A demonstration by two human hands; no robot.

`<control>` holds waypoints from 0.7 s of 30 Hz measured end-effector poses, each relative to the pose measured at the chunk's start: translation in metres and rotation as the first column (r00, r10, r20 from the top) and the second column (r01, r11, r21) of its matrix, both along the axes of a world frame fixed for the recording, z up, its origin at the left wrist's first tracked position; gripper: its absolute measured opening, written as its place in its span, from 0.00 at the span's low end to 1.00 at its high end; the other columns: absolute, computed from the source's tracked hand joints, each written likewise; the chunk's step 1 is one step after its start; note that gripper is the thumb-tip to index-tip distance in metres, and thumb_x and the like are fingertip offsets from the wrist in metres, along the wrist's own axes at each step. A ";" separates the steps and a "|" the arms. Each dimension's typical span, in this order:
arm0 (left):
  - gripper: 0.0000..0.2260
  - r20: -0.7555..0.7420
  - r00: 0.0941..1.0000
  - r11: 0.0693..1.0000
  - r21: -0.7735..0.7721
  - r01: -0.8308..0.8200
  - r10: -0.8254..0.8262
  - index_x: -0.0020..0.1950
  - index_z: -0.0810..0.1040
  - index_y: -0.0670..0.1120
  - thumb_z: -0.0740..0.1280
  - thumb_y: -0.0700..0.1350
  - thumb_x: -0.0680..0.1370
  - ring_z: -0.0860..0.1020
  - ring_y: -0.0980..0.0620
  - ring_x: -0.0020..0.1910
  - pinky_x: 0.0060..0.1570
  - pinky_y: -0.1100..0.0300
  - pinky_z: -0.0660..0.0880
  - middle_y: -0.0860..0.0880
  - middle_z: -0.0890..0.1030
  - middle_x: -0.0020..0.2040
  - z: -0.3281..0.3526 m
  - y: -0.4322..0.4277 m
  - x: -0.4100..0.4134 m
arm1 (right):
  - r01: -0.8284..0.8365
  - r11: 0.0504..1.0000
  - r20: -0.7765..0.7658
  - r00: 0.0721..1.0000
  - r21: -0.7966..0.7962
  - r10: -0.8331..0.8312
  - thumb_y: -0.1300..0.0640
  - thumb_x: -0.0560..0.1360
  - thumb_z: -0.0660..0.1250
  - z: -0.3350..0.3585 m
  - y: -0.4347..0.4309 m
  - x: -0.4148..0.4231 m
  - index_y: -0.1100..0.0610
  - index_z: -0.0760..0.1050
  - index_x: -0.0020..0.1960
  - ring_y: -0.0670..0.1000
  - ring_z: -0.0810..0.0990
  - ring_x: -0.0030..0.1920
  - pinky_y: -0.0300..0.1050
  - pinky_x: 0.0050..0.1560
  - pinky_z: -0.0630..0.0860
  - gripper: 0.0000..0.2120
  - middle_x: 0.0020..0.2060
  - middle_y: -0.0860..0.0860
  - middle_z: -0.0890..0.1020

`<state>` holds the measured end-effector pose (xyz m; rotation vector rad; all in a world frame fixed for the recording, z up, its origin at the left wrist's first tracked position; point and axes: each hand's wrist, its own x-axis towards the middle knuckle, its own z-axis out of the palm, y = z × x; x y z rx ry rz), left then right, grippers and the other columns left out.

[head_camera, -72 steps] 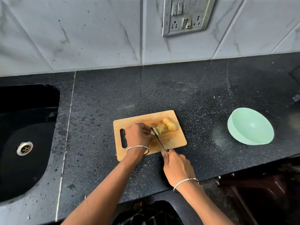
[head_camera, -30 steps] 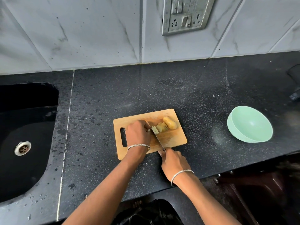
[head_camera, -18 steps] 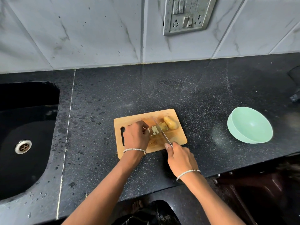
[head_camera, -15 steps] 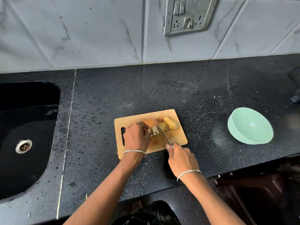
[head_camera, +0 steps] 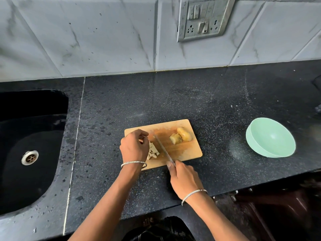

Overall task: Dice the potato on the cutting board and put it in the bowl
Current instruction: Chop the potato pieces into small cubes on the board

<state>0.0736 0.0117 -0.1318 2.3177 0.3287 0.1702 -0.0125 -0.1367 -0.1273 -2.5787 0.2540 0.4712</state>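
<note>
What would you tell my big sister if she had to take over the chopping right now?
Left hand: fingers curled over the small pile of diced potato on the left part of the cutting board.
Right hand: gripping the knife, blade lying across the board beside the dice.
Two uncut potato chunks sit at the board's far right corner.
The green bowl stands on the counter to the right, with nothing in it.
Done: part of the potato is diced.
Left: dice the two chunks, then move everything into the bowl.
</note>
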 end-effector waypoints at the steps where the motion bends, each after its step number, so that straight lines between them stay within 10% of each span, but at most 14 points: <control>1: 0.07 -0.004 1.000 1.000 -0.004 0.000 0.000 0.45 0.84 0.50 0.68 0.40 0.73 0.81 0.49 0.40 0.41 0.60 0.73 0.50 0.85 0.41 0.001 0.001 0.000 | 0.001 1.000 0.021 1.000 -0.007 -0.001 0.42 0.82 0.49 0.001 -0.002 0.000 0.54 0.70 0.50 0.62 0.79 0.49 0.53 0.44 0.73 0.18 0.47 0.56 0.80; 14: 0.05 -0.070 0.986 0.965 -0.228 0.132 -0.152 0.44 0.81 0.50 0.75 0.44 0.71 0.82 0.54 0.34 0.39 0.54 0.80 0.54 0.83 0.37 -0.001 -0.022 0.016 | 0.038 0.987 0.014 0.999 0.158 -0.041 0.37 0.79 0.52 -0.002 -0.028 0.009 0.52 0.75 0.43 0.56 0.79 0.43 0.53 0.47 0.75 0.22 0.39 0.50 0.82; 21: 0.05 -0.120 0.989 0.987 -0.143 0.066 -0.083 0.40 0.81 0.49 0.73 0.39 0.72 0.82 0.54 0.35 0.40 0.57 0.80 0.54 0.83 0.36 -0.004 -0.009 0.019 | 0.070 0.934 -0.033 0.997 0.350 -0.063 0.40 0.80 0.56 0.005 -0.033 0.010 0.53 0.75 0.37 0.41 0.70 0.25 0.38 0.31 0.63 0.21 0.22 0.40 0.75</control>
